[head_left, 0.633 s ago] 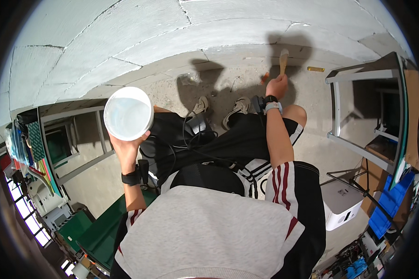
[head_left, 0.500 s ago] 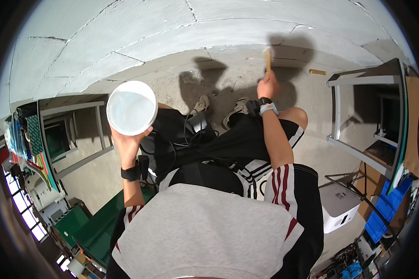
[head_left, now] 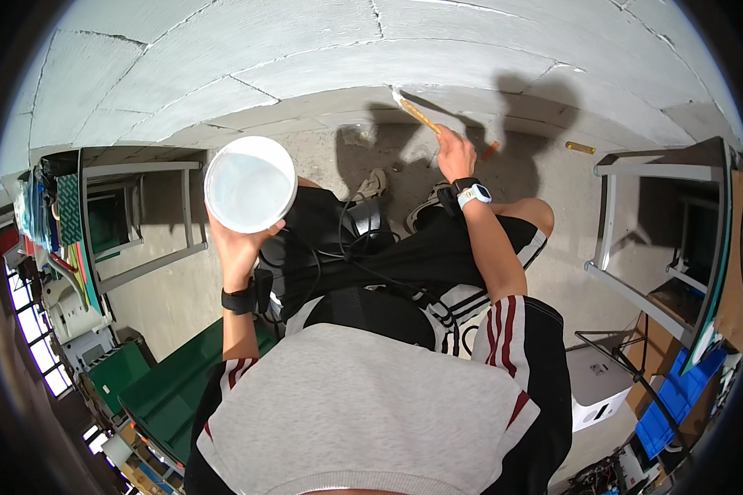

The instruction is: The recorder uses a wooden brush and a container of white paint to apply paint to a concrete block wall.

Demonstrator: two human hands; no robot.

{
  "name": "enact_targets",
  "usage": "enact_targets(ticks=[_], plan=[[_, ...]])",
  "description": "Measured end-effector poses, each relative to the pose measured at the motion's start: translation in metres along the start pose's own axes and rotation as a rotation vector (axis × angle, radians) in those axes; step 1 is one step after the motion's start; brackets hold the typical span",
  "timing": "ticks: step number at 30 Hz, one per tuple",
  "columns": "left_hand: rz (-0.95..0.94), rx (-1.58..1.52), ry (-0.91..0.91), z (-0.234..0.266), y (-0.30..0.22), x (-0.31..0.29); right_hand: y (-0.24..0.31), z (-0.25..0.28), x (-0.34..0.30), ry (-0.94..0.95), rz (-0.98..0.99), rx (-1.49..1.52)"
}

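My left hand [head_left: 238,246] is closed round the underside of a round white tub [head_left: 251,223], tilted so its pale, whitish inside shows. Out in front, my right hand [head_left: 454,155] grips the wooden handle of a paintbrush [head_left: 419,113]. Its whitened bristles touch, or nearly touch, the low part of the wall [head_left: 330,62]. That wall is built of large blocks with visible joints and a white coating higher up; the strip near the floor looks greyer. Shadows of my arm and the brush fall across the wall and the floor.
A metal-framed table [head_left: 144,171] stands at the left and another [head_left: 607,210] at the right. A small yellow level-like bar [head_left: 580,148] lies near the wall. Black cables [head_left: 355,247] cross my lap. A green bench [head_left: 186,396] is at lower left, a white box-shaped device [head_left: 596,384] at lower right.
My right hand has swung the paintbrush leftward along the wall's base, from upright to slanting left. The view has shifted slightly; the tub remains in my left hand.
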State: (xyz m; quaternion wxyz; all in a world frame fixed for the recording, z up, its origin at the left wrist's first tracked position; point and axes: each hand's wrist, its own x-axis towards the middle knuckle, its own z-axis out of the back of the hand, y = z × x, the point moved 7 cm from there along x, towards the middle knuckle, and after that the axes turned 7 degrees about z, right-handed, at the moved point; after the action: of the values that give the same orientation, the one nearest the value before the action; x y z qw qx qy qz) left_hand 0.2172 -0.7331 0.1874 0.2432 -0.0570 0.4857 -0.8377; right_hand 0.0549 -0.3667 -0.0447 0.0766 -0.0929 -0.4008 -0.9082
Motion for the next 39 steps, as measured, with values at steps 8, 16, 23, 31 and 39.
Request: enact_targets(ticks=[8,16,23,31,39], plan=[[-0.01,0.004,-0.046,0.007,0.002,-0.001,-0.016,-0.012,0.015,-0.007,-0.051,-0.115],[-0.016,-0.021,-0.059,0.012,0.009,-0.001,-0.056,0.02,-0.011,-0.075,-0.385,-0.281],[-0.01,0.007,-0.033,0.012,0.007,0.002,-0.012,-0.019,0.01,0.046,0.002,-0.208],[0.047,-0.023,-0.052,0.019,0.014,0.002,-0.061,0.002,-0.001,0.008,-0.383,-0.378],[-0.002,0.01,-0.055,0.018,0.014,-0.005,-0.023,-0.031,0.003,0.13,-0.077,-0.259]])
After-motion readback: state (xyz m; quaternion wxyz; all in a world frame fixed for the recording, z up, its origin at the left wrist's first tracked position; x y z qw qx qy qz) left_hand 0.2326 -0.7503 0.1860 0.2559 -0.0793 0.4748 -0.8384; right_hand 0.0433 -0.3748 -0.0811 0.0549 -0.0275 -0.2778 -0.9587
